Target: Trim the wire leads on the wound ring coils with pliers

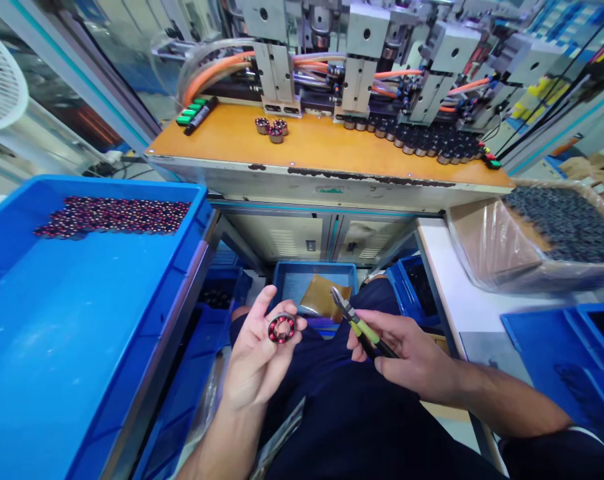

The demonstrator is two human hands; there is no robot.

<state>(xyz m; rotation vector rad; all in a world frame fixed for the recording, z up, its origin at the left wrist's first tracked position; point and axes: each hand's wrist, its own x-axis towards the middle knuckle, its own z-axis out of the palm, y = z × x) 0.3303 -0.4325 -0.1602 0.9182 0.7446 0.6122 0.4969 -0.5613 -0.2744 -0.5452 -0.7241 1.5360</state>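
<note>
My left hand (259, 353) holds a small round wound stator ring (281, 328), dark with red windings, pinched between thumb and fingertips over my lap. My right hand (407, 350) grips a pair of small cutters (355, 320) with yellow-green handles, their jaws pointing up and left toward the ring, a short gap away. Both hands hover above my dark trousers.
A large blue tray (82, 360) at left holds several rows of finished rings (115, 215). The orange machine table (327, 150) ahead carries three loose rings (272, 128) and a row of dark parts (427, 140). A plastic-lined box of dark parts (562, 223) sits right. Blue bins (312, 280) stand below.
</note>
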